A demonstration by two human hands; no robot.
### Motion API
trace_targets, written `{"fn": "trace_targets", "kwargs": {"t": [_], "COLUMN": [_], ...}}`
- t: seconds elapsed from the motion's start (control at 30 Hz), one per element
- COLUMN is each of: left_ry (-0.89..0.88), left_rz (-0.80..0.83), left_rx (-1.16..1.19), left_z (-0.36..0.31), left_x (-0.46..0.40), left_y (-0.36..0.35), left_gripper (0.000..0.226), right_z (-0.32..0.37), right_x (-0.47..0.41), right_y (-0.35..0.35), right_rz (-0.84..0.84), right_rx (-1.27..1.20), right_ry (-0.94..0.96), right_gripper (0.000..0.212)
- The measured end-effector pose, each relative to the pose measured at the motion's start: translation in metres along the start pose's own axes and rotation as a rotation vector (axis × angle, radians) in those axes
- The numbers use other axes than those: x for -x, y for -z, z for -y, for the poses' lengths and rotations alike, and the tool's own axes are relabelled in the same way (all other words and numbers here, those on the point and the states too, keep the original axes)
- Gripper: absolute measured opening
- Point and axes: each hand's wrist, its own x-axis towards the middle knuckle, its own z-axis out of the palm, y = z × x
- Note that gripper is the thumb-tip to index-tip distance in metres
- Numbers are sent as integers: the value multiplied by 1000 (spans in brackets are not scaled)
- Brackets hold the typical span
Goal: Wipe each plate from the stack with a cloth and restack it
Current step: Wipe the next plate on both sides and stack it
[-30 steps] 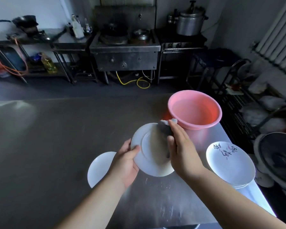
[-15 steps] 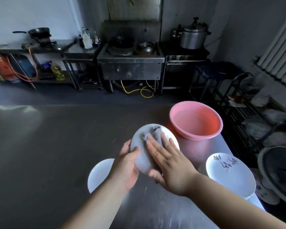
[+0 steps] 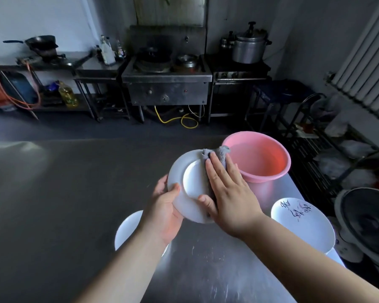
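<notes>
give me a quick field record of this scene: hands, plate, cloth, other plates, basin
left hand: grips the plate's left rim, thumb on its upper face
right hand: fingers straight, presses the cloth on the plate
plate: white, held tilted above the table, underside ring toward the camera
cloth: grey, bunched at the plate's top edge, mostly under the right hand
plate on table: plain white, under the left forearm
stack: patterned plates at right, near the table edge
basin: pink, behind the held plate
</notes>
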Motion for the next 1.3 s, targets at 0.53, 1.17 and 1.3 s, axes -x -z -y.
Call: {"fn": "trace_targets", "kwargs": {"t": [0.53,1.17,1.3], "left_ry": [-70,-28,143], "left_rz": [23,160,226], "left_rx": [84,86,11], "left_z": [-17,-10,-30], "left_x": [1,12,8], "left_y": [-3,-20,-19], "left_gripper": [33,41,44], "right_z": [-14,31,-11], "right_x": [-20,35,2], "right_y": [25,9,51], "right_rz": [-68,-403,-324], "right_rx": [-365,-734,-901], "right_ry": [-76,-380,-372], "right_gripper": [67,63,50]}}
